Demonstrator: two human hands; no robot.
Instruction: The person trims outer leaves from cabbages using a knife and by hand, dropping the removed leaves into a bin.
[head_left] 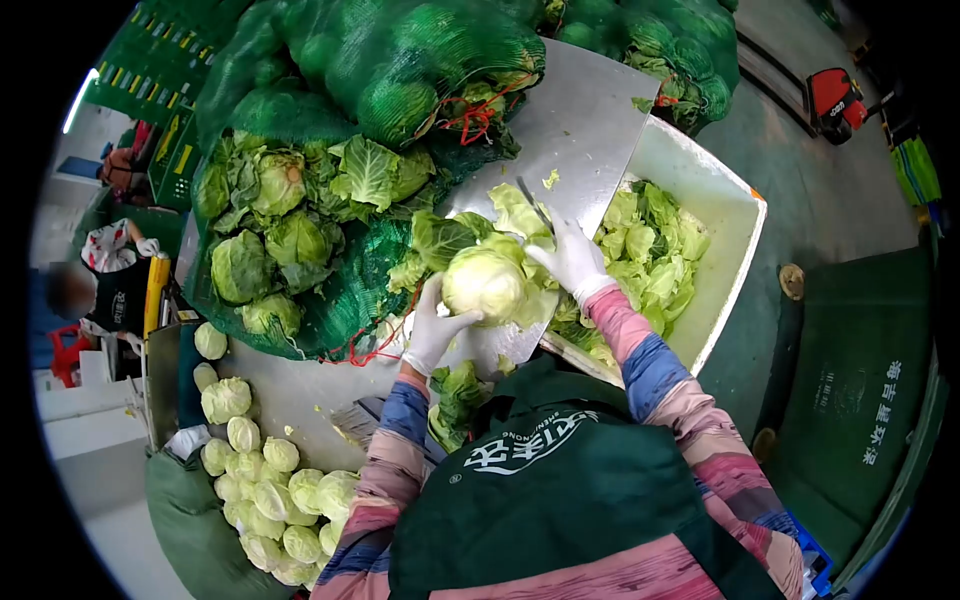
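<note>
A pale green cabbage [485, 285] sits in front of me above the metal table, with loose outer leaves [518, 212] around its far side. My left hand [436, 326], in a white glove, grips it from the left, thumb along its near side. At its right is my right hand [574, 262], also gloved and closed around a thin dark knife [533, 203] that points away from me. The knife's handle is hidden in the palm. Darker leaves [440, 240] lie just beyond the cabbage, and more trimmed leaves [458, 400] are below my left hand.
An opened green net bag [370, 275] with untrimmed cabbages [298, 238] lies at the left. Trimmed cabbages [275, 495] are piled lower left. A white bin [735, 265] at the right holds cut leaves [655, 260]. Another person [120, 285] stands far left.
</note>
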